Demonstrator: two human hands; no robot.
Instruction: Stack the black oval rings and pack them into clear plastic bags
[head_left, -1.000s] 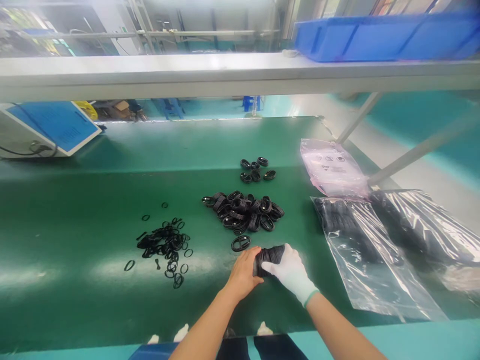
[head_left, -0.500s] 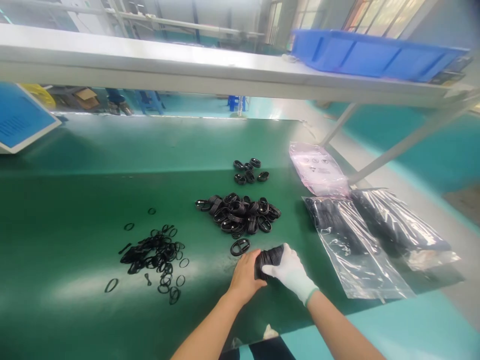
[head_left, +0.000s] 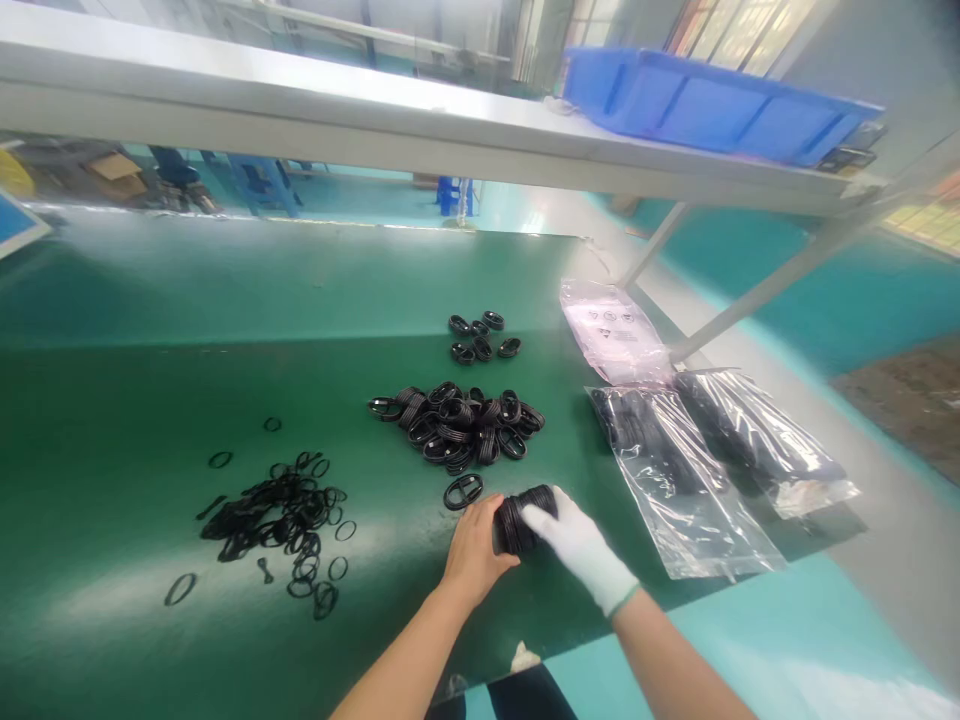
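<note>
Both my hands grip one stack of black oval rings [head_left: 519, 518] near the table's front edge. My bare left hand [head_left: 471, 552] closes on the stack's left end. My right hand [head_left: 579, 545], in a white glove, closes over its right end. One loose oval ring [head_left: 462, 491] lies just beyond my left hand. A large pile of the same black ovals [head_left: 459, 426] sits further back, with a small group of ovals [head_left: 481, 336] behind it. A scatter of thin black O-rings [head_left: 275, 520] lies to the left.
Two clear plastic bags [head_left: 679, 475] with dark contents and a pink bag [head_left: 611, 332] lie at the right on the green table [head_left: 150, 400]. A metal shelf [head_left: 375, 120] overhead carries a blue bin [head_left: 705, 105]. Slanted shelf struts [head_left: 757, 290] stand at the right.
The view has swung to the right, so everything has shifted left in frame. My hands stay closed on the stack of rings, which they keep in about the same spot on the table.
</note>
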